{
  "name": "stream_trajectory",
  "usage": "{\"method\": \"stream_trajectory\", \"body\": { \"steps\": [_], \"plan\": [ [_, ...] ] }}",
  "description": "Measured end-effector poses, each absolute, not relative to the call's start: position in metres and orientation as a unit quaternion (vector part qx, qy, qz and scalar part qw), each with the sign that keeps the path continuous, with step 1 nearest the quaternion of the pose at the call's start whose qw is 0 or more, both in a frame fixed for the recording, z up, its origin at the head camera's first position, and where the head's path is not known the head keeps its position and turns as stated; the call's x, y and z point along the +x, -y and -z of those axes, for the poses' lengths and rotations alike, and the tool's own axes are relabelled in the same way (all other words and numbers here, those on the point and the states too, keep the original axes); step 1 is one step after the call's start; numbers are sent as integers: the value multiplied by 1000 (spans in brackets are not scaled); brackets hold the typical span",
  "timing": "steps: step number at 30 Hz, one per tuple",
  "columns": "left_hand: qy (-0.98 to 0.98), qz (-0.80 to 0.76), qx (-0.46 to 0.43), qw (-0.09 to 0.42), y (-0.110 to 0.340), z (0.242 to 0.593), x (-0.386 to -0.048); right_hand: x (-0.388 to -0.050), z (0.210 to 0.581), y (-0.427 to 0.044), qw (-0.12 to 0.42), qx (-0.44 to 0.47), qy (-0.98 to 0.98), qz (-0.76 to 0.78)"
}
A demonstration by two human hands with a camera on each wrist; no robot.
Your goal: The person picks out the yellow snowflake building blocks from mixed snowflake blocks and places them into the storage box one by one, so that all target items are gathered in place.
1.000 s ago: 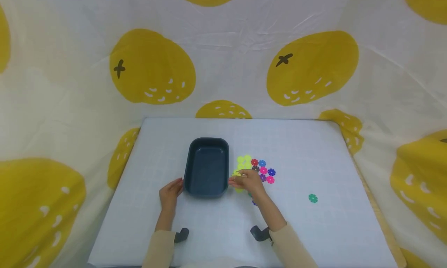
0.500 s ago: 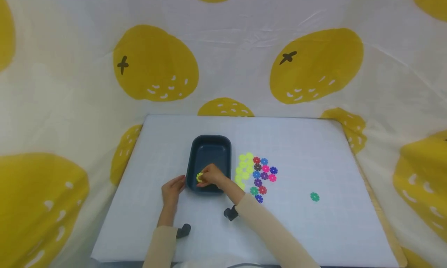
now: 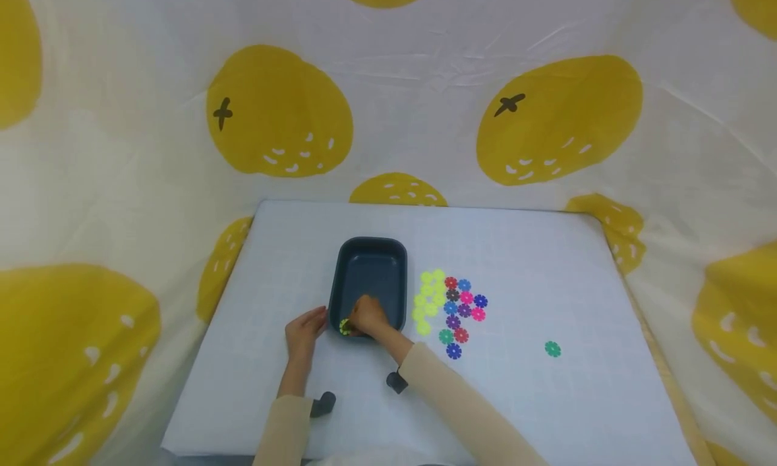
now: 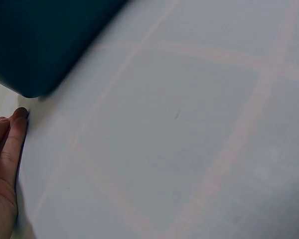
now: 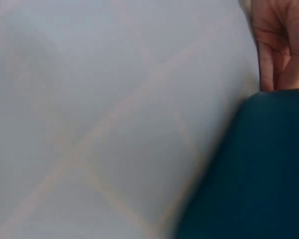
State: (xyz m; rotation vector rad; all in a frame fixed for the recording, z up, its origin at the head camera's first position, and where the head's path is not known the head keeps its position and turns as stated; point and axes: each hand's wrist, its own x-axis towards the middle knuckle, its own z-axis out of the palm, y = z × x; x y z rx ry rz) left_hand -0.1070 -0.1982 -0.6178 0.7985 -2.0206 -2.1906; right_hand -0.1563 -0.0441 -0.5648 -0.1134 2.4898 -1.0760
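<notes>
A dark blue tray (image 3: 371,284) lies on the white-covered table. Inside its near left corner, my right hand (image 3: 370,317) pinches a yellow flower-shaped piece (image 3: 344,327) held low. In the right wrist view the fingers of the right hand (image 5: 281,45) reach down behind the rim of the tray (image 5: 254,164), which hides their tips. Just outside the tray's left wall rests my left hand (image 3: 305,331), fingers extended and holding nothing. The left wrist view shows that left hand (image 4: 6,164) near the tray's corner (image 4: 35,50).
Right of the tray lie several yellow pieces (image 3: 430,309), then a cluster with red, blue, purple, green and pink pieces (image 3: 478,314). A lone green piece (image 3: 552,348) sits further right. A cloth with yellow fruit prints (image 3: 279,108) hangs behind the table.
My right hand has moved left from beside the yellow pieces into the tray, carrying a yellow piece, then nearer its front left corner. My left hand has stayed beside the tray.
</notes>
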Motion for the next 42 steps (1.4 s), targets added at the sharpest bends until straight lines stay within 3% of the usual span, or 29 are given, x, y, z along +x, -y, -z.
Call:
{"method": "stream_trajectory", "body": {
  "steps": [10,17,21,24,27,37,42],
  "plan": [
    [663,704,256,21,197,615,-108,-162,566,46,169,-78,-955,233],
    [667,699,259,6,200,617,-104,-155,527,-1,161,-29,-861,481],
    [679,688,256,-3,202,618,-103,-150,512,-54,99,30,-848,519],
    [682,686,253,-2,203,617,-103,-145,521,-88,81,59,-891,444],
    [682,686,253,1,204,615,-103,-139,536,-106,103,67,-922,367],
    [684,682,260,-4,202,615,-104,-125,563,-90,107,72,-947,293],
    [684,683,257,-7,199,615,-104,-122,571,-91,65,51,-962,259]
  ]
}}
